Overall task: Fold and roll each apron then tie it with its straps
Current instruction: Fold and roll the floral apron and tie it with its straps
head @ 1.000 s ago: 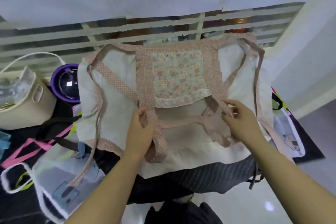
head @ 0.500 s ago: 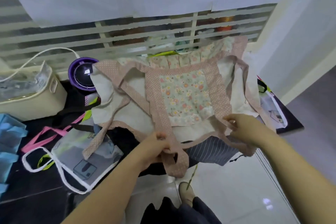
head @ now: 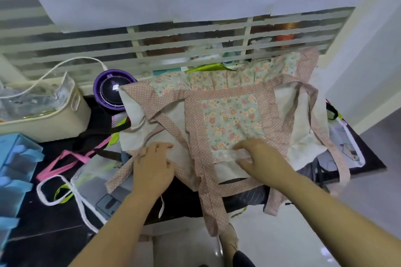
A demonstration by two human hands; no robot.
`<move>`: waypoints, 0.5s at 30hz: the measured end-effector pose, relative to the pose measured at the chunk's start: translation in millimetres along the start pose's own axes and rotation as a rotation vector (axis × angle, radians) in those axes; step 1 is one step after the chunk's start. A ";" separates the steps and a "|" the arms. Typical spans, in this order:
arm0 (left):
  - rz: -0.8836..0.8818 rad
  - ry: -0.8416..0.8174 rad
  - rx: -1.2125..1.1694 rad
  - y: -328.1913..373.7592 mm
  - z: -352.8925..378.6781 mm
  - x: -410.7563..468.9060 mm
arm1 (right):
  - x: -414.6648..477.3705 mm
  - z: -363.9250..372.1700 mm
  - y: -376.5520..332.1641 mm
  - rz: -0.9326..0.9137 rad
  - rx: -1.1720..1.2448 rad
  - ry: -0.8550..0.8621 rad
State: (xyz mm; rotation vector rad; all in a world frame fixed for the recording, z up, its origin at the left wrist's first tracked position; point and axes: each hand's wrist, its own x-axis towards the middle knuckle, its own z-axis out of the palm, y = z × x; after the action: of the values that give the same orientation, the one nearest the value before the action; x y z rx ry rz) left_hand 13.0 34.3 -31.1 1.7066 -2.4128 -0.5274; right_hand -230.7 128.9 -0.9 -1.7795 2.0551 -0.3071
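A cream apron [head: 301, 136] with pink polka-dot trim and a floral front panel [head: 232, 123] lies spread on the black table [head: 368, 158], on top of other aprons. My left hand [head: 152, 167] presses and pinches the cream cloth left of the panel. My right hand [head: 260, 158] grips the folded edge at the panel's near side. One pink dotted strap [head: 212, 212] hangs over the table's front edge, and another strap [head: 342, 171] trails off to the right.
A cream basket [head: 65, 121], a purple round appliance [head: 112, 91] and blue boxes [head: 15, 158] stand at the left. A clear apron with white trim [head: 91, 182] and a dark striped apron [head: 249, 195] lie underneath. White floor and my foot [head: 230, 238] are below.
The apron's near edge, lifted before, has been laid down flat on the table. Both hands have come down onto the cloth and closer together.
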 end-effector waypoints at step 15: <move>0.048 -0.087 0.360 -69.9 13.1 5.9 | 59.7 111.9 -99.6 -0.032 0.016 -0.268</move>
State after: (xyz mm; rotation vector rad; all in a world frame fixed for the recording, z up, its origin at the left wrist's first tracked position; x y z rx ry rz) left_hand 68.8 10.8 -68.9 1.7782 -2.7370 -0.1692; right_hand -99.2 64.5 -68.6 -1.7407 1.8328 -0.0877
